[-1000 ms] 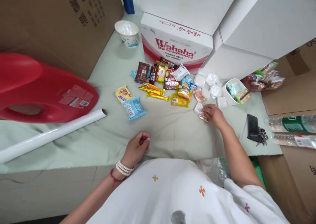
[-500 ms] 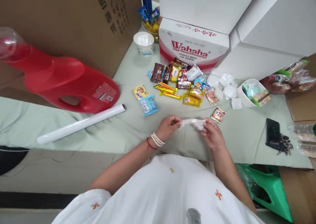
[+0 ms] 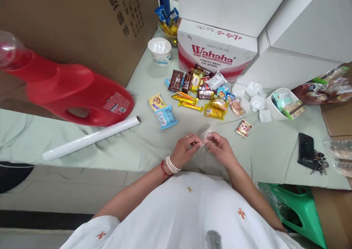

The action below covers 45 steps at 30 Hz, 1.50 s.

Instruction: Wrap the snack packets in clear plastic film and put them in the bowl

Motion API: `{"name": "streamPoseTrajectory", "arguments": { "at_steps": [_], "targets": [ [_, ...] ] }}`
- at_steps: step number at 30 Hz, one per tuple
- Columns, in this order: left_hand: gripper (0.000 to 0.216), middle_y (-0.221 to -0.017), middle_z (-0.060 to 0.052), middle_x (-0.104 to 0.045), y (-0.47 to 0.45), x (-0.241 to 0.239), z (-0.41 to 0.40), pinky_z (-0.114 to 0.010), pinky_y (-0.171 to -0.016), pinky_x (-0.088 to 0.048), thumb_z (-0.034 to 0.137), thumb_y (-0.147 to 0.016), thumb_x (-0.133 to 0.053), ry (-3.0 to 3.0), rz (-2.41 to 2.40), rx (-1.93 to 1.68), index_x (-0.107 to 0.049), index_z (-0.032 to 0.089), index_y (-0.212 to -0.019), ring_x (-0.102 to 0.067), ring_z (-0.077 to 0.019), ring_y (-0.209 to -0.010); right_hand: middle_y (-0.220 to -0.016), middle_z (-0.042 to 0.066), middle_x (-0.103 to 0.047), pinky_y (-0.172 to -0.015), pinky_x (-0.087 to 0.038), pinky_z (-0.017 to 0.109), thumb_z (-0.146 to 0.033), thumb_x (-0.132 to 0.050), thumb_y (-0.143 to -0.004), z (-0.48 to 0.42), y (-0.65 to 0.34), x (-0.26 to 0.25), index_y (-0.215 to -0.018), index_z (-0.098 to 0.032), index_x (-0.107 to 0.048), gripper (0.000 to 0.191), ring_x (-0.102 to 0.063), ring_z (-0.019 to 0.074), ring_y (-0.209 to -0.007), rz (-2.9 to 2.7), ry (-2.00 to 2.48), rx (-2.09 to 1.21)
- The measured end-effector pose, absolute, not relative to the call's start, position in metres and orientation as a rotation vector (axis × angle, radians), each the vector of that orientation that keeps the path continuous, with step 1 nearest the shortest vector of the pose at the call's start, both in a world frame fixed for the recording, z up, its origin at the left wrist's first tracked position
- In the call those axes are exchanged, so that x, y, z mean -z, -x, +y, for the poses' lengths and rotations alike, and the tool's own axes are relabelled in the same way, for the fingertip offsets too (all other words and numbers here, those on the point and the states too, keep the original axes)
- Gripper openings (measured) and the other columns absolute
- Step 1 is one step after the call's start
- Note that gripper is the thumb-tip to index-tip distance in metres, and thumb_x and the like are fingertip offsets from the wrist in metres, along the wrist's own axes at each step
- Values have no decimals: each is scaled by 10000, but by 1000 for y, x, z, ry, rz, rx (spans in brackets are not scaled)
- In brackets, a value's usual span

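Note:
My left hand (image 3: 187, 148) and my right hand (image 3: 220, 149) meet in front of my body, both pinching a small clear plastic bag (image 3: 206, 133) between fingertips. The bag is crumpled and see-through, held just above the pale green cloth (image 3: 132, 146). Beyond my hands lies a heap of wrapped snacks (image 3: 198, 91): brown, yellow and blue packets. One small red-and-white packet (image 3: 243, 127) lies alone to the right of my hands. Several crumpled clear bags (image 3: 254, 97) sit beside the heap.
A red detergent jug (image 3: 68, 91) lies on its side at left, with a white roll (image 3: 90, 137) in front. A paper cup (image 3: 159, 50), a Wahaha carton (image 3: 217, 51), a white bowl of items (image 3: 283, 102), a phone with keys (image 3: 309, 150) and a green stool (image 3: 297, 208) are around.
My right hand lifted a clear bag away from the snack heap, leaving the small red-and-white packet behind. My left hand came up to it, and both hands now pinch it close together.

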State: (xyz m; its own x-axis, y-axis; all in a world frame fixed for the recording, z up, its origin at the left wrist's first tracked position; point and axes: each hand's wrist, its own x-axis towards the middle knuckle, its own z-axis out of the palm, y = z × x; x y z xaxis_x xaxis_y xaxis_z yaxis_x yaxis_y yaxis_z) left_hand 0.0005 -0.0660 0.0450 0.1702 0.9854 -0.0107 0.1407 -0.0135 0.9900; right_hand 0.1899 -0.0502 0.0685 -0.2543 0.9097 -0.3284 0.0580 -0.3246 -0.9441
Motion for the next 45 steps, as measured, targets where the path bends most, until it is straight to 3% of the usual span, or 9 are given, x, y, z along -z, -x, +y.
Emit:
{"name": "streamPoseTrajectory", "arguments": {
  "at_steps": [6,13,20,24,26,28,33,40,45],
  "targets": [
    [420,-683,31,-538,11,-31,-61,-258,-639,-394,596,-854,-677,-893,1282,-1114,-550,202,-783,-466,-121,-647,-640,-46,-527,-562,-384,250,-523,-846,-738,-49,-196,-58,-778,-218,-639,370,-454,110,-566,-914,1350,-1654],
    [432,-746,27,-578,7,-27,-60,-231,-640,-437,562,-757,-787,-528,1089,-1131,-575,191,-819,-527,-99,-681,-616,-29,-506,-479,-315,237,-540,-857,-717,-72,-208,-46,-754,-204,-664,389,-395,106,-541,-797,1423,-1796],
    [464,-806,25,-601,7,-38,-58,-241,-707,-511,566,-749,-818,-482,953,-1093,-552,194,-831,-589,-100,-732,-604,-40,-444,-446,-259,218,-578,-851,-706,-78,-233,-53,-716,-215,-586,449,-344,103,-532,-740,1406,-1783],
    [453,-778,15,-612,10,-43,-57,-252,-697,-487,595,-797,-765,-652,1019,-1132,-571,185,-806,-558,-100,-689,-646,-27,-503,-510,-338,249,-570,-791,-781,-68,-257,-60,-787,-218,-625,390,-402,128,-571,-1052,1652,-1347],
    [447,-774,2,-625,9,-48,-58,-268,-706,-479,606,-829,-725,-779,1060,-1124,-585,182,-797,-546,-110,-685,-776,3,-592,-624,-417,282,-518,-742,-852,-63,-256,-69,-874,-227,-658,304,-491,158,-675,-1233,1679,-959],
    [439,-746,3,-617,5,-54,-60,-275,-704,-469,604,-846,-706,-878,1084,-1095,-591,184,-792,-538,-119,-677,-922,34,-641,-732,-455,320,-465,-696,-907,-58,-243,-82,-975,-251,-685,225,-556,193,-803,-1442,1559,-780],
    [435,-705,7,-592,1,-66,-64,-272,-675,-441,616,-877,-659,-1017,1086,-1041,-602,190,-806,-523,-134,-677,-996,54,-694,-858,-479,385,-376,-693,-932,-44,-196,-98,-991,-294,-732,108,-607,238,-949,-1901,1141,-1032],
    [419,-717,13,-576,19,-59,-68,-266,-671,-423,589,-889,-661,-981,1140,-1106,-578,191,-785,-500,-127,-673,-892,24,-615,-775,-451,319,-420,-636,-971,-36,-214,-92,-895,-250,-652,187,-561,189,-836,-1505,1222,-1194],
    [405,-743,-1,-594,11,-59,-70,-268,-667,-409,578,-894,-659,-1066,1097,-1046,-613,186,-805,-497,-136,-693,-929,45,-663,-837,-468,363,-437,-723,-907,-44,-192,-97,-930,-270,-709,169,-590,220,-902,-1758,1156,-1199]
  ]
}}
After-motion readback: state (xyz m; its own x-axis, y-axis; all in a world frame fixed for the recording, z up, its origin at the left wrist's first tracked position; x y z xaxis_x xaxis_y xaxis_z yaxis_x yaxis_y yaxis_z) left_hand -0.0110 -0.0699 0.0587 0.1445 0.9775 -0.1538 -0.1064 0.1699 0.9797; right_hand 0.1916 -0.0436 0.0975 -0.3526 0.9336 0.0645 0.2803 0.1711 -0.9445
